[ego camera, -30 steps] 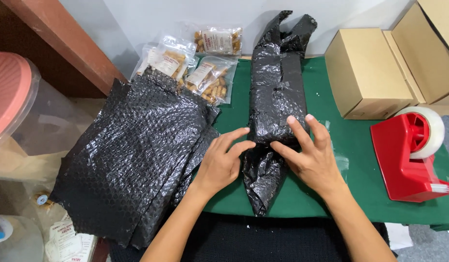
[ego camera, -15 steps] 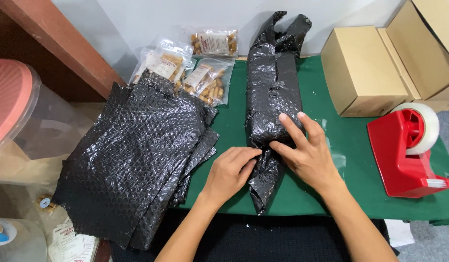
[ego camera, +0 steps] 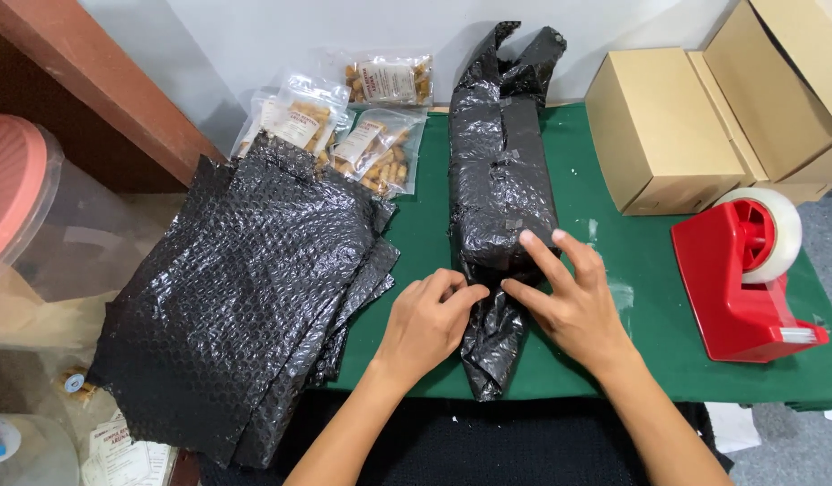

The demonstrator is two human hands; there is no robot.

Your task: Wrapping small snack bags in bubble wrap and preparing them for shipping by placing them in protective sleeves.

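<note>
A long parcel wrapped in black bubble wrap [ego camera: 501, 180] lies lengthwise on the green table [ego camera: 650, 261]. Its loose near end [ego camera: 490, 346] hangs toward the table's front edge. My left hand [ego camera: 427, 324] pinches that loose wrap from the left with its fingertips. From the right, my right hand [ego camera: 569, 301] rests with spread fingers on the parcel's near end and presses the wrap down.
A stack of black bubble-wrap sheets [ego camera: 245, 288] lies at the left. Clear snack packets [ego camera: 362, 117] sit at the back. Brown cardboard boxes [ego camera: 668, 126] and a red tape dispenser [ego camera: 749, 270] stand at the right. At the far left is a clear tub with a pink lid [ego camera: 20, 207].
Both hands have slid toward me along the parcel, from its middle to its loose near end. The left hand's fingers have curled onto the wrap.
</note>
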